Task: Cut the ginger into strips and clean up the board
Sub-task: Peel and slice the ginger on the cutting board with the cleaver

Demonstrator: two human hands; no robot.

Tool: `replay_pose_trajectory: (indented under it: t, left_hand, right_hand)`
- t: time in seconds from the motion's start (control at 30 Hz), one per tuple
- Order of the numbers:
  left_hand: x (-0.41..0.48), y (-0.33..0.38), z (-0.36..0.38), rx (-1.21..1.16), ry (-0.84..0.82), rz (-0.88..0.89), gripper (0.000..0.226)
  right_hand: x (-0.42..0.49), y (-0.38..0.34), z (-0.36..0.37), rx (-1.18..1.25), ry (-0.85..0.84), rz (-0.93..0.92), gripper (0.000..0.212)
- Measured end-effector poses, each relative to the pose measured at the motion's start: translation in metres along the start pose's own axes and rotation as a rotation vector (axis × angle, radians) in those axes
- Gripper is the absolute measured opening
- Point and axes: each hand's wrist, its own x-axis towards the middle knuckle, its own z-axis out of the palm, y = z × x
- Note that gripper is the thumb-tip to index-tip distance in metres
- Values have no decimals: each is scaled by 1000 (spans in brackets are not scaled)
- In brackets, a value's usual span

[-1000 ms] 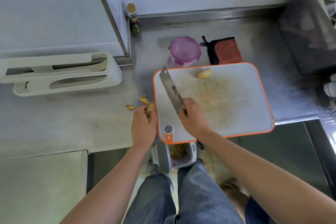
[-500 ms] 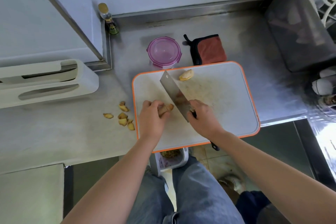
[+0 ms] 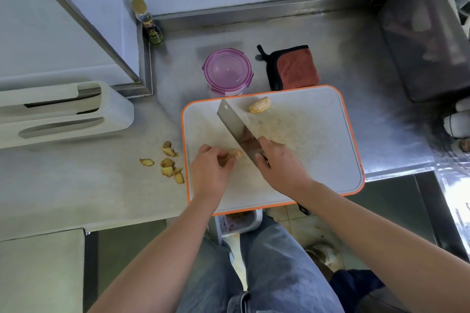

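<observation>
A white cutting board (image 3: 318, 160) with an orange rim lies on the steel counter. My left hand (image 3: 209, 173) holds a small ginger piece (image 3: 232, 154) down on the board's left part, fingers curled round it. My right hand (image 3: 281, 166) grips the handle of a cleaver (image 3: 237, 126); the blade slants up to the left, just right of that ginger. A second ginger chunk (image 3: 259, 105) lies near the board's far edge. Several ginger scraps (image 3: 169, 162) lie on the counter left of the board.
A purple-lidded container (image 3: 227, 70) and a red cloth (image 3: 292, 67) sit behind the board. A small bottle (image 3: 150, 24) stands in the back corner, a white knife holder (image 3: 63, 112) at left, a dark bin (image 3: 427, 33) at right. A waste bin (image 3: 239, 222) stands below the counter edge.
My left hand came from the scraps on the counter onto the board with a ginger piece. The cleaver shifted right and now stands beside that piece.
</observation>
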Motion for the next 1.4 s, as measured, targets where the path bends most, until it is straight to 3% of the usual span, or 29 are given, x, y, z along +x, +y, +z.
replay_pose_trajectory:
  t: [0.53, 0.9, 1.2, 1.4]
  left_hand:
    - [2, 2, 4, -26, -14, -64, 22]
    - [3, 3, 3, -54, -34, -78, 15]
    - [-5, -5, -1, -132, -28, -157, 22]
    - [-10, -13, -8, -184, -40, -161, 18]
  right_hand:
    - [-8, -9, 7, -221, -164, 36, 20]
    - [10, -7, 33, -71, -94, 53, 2]
    - [13, 2, 28, 47, 41, 100, 8]
    - [7, 4, 20, 95, -52, 45, 4]
